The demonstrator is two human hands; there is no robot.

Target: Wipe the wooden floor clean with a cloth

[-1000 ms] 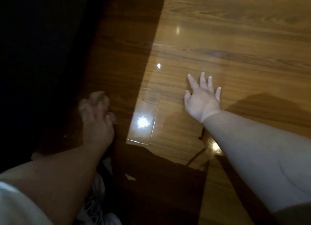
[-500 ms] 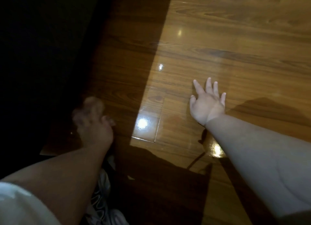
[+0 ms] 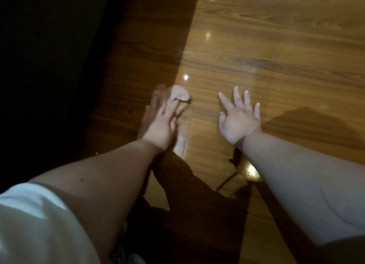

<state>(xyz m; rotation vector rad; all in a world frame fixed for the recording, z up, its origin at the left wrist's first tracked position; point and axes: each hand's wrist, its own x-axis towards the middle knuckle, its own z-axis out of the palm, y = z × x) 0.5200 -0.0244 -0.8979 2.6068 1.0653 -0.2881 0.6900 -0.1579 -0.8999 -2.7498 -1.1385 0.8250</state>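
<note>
Blurred left hand (image 3: 160, 125) grips a bunched cloth (image 3: 180, 95) on the wooden floor (image 3: 276, 56); right hand (image 3: 239, 123) rests beside it, splayed flat.

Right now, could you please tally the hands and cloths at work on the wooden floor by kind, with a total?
Hands: 2, the left hand holding the cloth and the right hand with fingers spread on the wooden floor
Cloths: 1, the pale bunched cloth
Total: 3
</note>
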